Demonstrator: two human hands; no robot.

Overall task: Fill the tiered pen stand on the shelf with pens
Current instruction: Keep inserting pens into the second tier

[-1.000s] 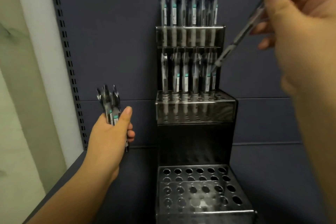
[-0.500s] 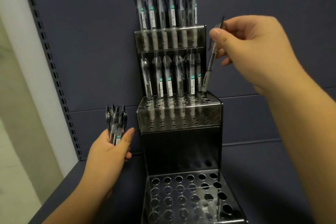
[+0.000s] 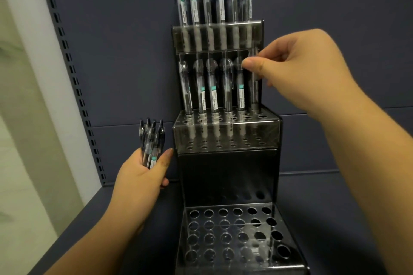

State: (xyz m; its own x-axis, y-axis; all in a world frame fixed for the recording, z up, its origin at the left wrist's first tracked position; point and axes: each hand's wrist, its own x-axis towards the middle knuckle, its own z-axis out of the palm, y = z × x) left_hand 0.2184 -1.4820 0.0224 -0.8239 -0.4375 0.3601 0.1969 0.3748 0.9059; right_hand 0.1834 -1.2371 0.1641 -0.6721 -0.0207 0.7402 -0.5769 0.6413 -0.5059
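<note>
Behind, slotted upright (image 3: 73,78) (grey wall (image 3: 17,118) leftward).

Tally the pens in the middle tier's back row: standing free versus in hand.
Free-standing pens in the middle tier: 5
Held pen, pinched by the right hand: 1
Total: 6

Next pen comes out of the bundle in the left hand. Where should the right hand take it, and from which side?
Take one pen by its clip end, from above. The bundle stands upright in the left hand, whose grip covers the lower barrels, so only the tops stick out free. The right hand is still pinching a pen at the middle tier.
</note>
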